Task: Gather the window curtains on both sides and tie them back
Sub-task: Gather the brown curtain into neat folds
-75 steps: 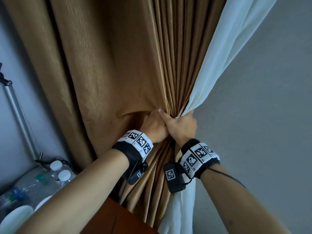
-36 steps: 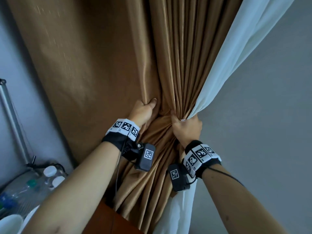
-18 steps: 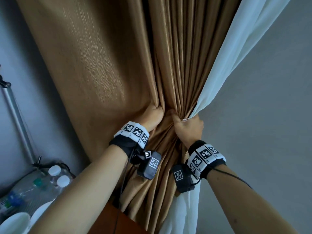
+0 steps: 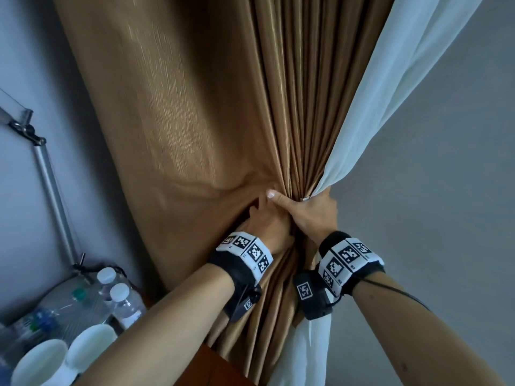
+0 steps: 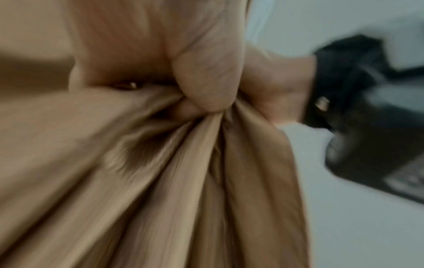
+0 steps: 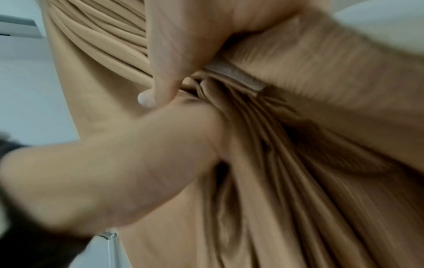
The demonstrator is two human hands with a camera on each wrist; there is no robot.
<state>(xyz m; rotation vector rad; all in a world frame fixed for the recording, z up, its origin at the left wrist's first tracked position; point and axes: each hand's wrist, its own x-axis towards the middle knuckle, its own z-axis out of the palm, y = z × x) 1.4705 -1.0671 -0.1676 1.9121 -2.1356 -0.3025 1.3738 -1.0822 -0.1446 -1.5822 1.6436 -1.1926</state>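
Note:
A brown curtain (image 4: 195, 121) hangs in front of me, pleated where it is bunched, with a white sheer curtain (image 4: 390, 93) along its right edge. My right hand (image 4: 309, 211) grips the gathered bundle of both, its thumb stretched left across the pleats. My left hand (image 4: 264, 225) is pressed against it just below that thumb, fingers buried in a fold of brown fabric. In the left wrist view the curled fingers (image 5: 204, 81) clutch the cloth, though it is blurred. The right wrist view shows the thumb (image 6: 165, 68) over the pleats (image 6: 103, 36) and a pale band (image 6: 234, 74) I cannot identify.
Water bottles (image 4: 122, 299) and white cups (image 4: 39, 363) stand at the lower left beside a metal pole (image 4: 53, 196). A wooden furniture corner (image 4: 223, 369) sits below the curtain. A bare grey wall (image 4: 432, 218) fills the right side.
The left hand, which had reached left for a loose fold, has drawn it right into the bundle and now lies under the right thumb. The right hand has kept its grip.

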